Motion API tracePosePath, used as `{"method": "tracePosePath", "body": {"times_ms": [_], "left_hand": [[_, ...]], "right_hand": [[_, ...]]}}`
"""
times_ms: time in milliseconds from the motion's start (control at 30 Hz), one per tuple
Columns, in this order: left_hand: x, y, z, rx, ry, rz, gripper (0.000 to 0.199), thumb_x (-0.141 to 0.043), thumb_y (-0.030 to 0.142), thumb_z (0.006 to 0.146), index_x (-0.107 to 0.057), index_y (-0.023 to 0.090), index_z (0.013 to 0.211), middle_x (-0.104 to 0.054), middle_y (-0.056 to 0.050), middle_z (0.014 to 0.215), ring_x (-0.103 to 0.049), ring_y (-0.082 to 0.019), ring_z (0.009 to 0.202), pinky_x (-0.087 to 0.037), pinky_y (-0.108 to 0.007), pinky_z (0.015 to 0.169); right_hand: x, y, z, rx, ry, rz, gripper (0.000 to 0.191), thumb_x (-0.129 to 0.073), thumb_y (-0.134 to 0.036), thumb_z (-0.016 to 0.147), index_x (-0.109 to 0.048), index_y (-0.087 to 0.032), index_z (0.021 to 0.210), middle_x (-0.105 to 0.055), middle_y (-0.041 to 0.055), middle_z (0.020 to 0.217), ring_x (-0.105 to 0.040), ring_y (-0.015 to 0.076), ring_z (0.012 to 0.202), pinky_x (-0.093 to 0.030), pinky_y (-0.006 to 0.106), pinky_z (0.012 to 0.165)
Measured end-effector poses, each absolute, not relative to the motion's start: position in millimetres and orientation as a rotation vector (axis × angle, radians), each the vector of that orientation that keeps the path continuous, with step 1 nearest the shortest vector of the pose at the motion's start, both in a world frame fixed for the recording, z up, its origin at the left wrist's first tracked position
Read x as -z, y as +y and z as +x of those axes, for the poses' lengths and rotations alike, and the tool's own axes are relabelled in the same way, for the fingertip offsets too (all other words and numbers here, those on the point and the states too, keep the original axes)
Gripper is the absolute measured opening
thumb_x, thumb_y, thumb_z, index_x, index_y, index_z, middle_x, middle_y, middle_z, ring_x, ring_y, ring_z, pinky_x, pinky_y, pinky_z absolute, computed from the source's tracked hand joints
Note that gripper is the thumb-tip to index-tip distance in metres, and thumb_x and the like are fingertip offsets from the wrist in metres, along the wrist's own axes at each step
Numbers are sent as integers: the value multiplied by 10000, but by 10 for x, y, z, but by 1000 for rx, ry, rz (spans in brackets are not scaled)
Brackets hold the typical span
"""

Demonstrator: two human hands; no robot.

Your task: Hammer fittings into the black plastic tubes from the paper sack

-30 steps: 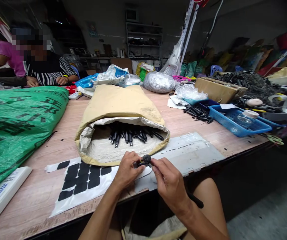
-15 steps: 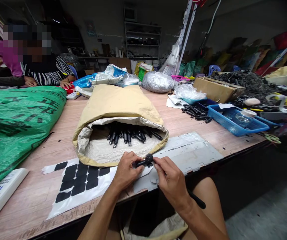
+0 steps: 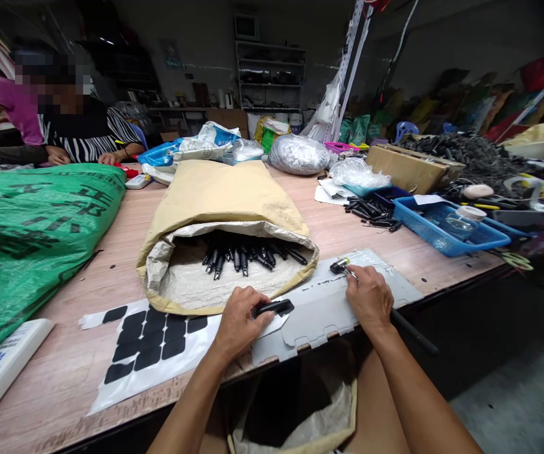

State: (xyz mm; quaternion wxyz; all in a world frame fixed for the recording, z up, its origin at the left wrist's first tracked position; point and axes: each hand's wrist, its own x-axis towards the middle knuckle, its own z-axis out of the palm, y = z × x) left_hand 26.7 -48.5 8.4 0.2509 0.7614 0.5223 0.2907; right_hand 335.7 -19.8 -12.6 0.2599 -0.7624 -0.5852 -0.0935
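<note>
My left hand (image 3: 242, 321) is closed round a slim black plastic part (image 3: 276, 307), whose end pokes out to the right over the grey board (image 3: 342, 296). My right hand (image 3: 370, 296), farther right, grips a hammer (image 3: 341, 265) by its metal shaft; the dark head carries a yellow-green patch and the black handle sticks out behind the hand. In front of my left hand lies an open yellow woven sack (image 3: 227, 189), its mouth towards me. Several black tubular parts (image 3: 238, 258) show inside. Beside my left forearm is a white sheet with black square stickers (image 3: 151, 337).
A green woven sack (image 3: 40, 233) and a white box (image 3: 7, 372) lie at left. At right stand a blue tray (image 3: 447, 230) with a jar and a pile of black parts (image 3: 371, 211). Another open sack (image 3: 319, 435) is below the table edge. A person in stripes (image 3: 87, 132) sits across.
My right hand has moved right and away from my left hand, carrying the hammer off the black plastic part. My left hand stays in place with the part.
</note>
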Motion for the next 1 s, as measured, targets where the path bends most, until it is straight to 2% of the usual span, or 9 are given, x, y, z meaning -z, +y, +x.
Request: {"method": "tracePosePath", "body": {"times_ms": [300,433,567,667,733,800,867,933,1000], "left_hand": [[-275,-745,285,-774,1226,2156,208,-556,366,980,-709,237,1038,-658,-62,991,-547,-259,979,-413,-418,902],[-336,-1263,462,-476,954,2179,237,-473,369,1022,-678,258,1063,-673,-47,985,-615,-219,925,-452,-345,815],[175,-1592,623,-63,1154,2135,210,-496,296,967,-690,236,1015,-703,-72,1003,-682,-239,913,-494,-335,771],[656,-1684,644,135,1372,1997,321,-460,264,974,-678,232,1208,-725,-118,1113,-698,-288,1055,-520,-394,897],[757,-1699,630,188,1384,1937,418,-535,269,940,-630,235,1345,-712,-140,1206,-668,-314,1157,-499,-431,984],[581,-1658,622,134,1256,1926,464,-642,279,875,-648,281,1339,-704,-105,1249,-651,-307,1178,-487,-413,1008],[174,-1517,640,4,1052,1911,357,-685,337,867,-711,344,1223,-737,-24,1160,-679,-255,1078,-511,-337,928],[-306,-1237,691,-117,903,1892,262,-650,434,920,-732,359,1157,-763,25,995,-702,-195,893,-517,-266,771],[-674,-819,768,-308,988,2031,237,-553,412,989,-743,311,1091,-764,21,952,-693,-181,854,-500,-267,770]], "right_hand": [[93,-232,3263,331,-1611,-2120,251,-590,-213,949,-707,-226,1170,-655,69,1008,-527,211,929,-283,325,733],[110,-232,3270,347,-1606,-2119,260,-588,-220,952,-701,-232,1185,-656,69,1014,-527,216,932,-281,334,733],[121,-233,3267,363,-1606,-2116,260,-591,-220,946,-701,-237,1181,-656,65,1014,-528,219,930,-281,339,734],[121,-233,3266,369,-1606,-2105,263,-592,-216,941,-701,-231,1180,-654,69,1007,-528,218,923,-280,337,731],[122,-234,3267,374,-1606,-2095,263,-592,-212,939,-699,-225,1178,-652,73,1002,-528,217,922,-281,333,729],[124,-234,3268,377,-1611,-2088,263,-593,-209,937,-695,-223,1179,-650,74,1004,-528,216,921,-283,329,727],[127,-234,3267,378,-1618,-2085,262,-597,-206,933,-692,-222,1177,-649,74,1008,-527,216,919,-286,328,726],[128,-234,3265,380,-1621,-2086,262,-599,-203,932,-691,-223,1176,-649,72,1007,-528,217,920,-288,329,727],[127,-233,3263,384,-1618,-2091,259,-598,-205,934,-690,-224,1176,-650,68,1006,-531,219,923,-290,332,729]]}}
